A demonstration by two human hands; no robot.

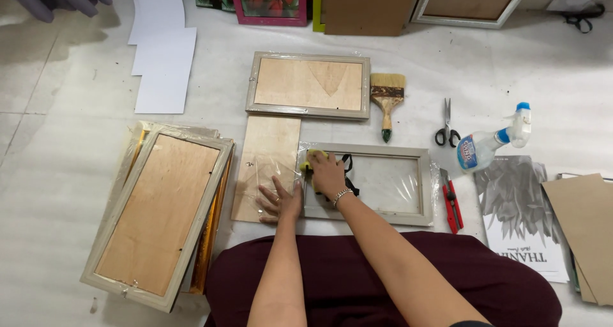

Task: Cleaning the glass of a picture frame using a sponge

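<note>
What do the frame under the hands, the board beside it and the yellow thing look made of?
The frame looks like pale painted wood, its matte mouldings mitred at the corners, around a glossy pane, glass or clear plastic. The board seems thin bare plywood, tan with visible grain. The yellow thing under the right hand looks soft, probably cloth or sponge.

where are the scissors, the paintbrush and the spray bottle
scissors [447, 124], head view, on the blades just above the black handles
paintbrush [387, 96], head view, on the dark band below the bristles
spray bottle [485, 147], head view, on the clear body
</note>
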